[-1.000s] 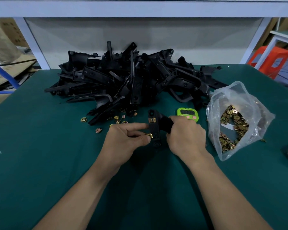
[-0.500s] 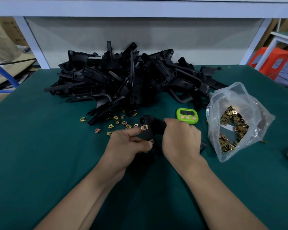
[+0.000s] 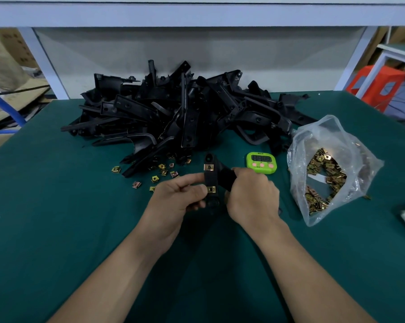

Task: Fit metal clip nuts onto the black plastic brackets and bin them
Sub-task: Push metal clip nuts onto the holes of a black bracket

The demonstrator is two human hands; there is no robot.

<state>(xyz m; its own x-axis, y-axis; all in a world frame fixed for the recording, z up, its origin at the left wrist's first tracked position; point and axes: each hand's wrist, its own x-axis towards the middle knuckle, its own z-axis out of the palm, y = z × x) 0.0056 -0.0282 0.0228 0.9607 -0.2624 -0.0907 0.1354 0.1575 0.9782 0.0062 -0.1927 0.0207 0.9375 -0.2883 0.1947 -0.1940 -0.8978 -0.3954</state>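
Right hand (image 3: 252, 197) is gripping the bracket (image 3: 210, 179) by its side arm; its long strip is running straight away from the person, just left of that grip — the nearer left hand (image 3: 180, 198) is pinching it at the lower clip nut (image 3: 211, 189).

Nothing here can be read with certainty. The green timer (image 3: 261, 163), at about three o'clock from the middle of the view, has a dark display (image 3: 262, 158) with four digit shapes, too blurred to tell apart. A tiny line of print above them is also illegible. The cardboard box (image 3: 12, 43), far off at ten o'clock, carries dark printed marks too small to make out.
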